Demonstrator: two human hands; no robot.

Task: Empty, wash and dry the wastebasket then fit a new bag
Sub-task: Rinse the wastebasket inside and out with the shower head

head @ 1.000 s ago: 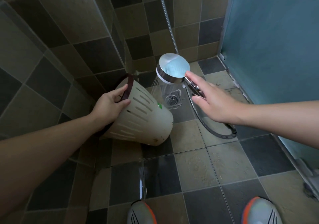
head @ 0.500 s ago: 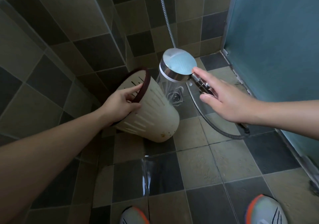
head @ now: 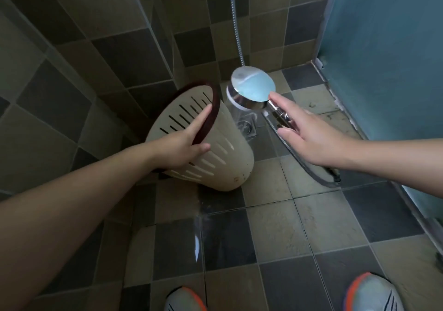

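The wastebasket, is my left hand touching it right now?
Touching. The head view shows the left hand gripping the wastebasket at its dark rim, fingers inside and thumb outside.

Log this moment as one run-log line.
step: rinse | left hand: grips wastebasket rim, tilted | right hand: holds shower head handle | water: spraying beside wastebasket
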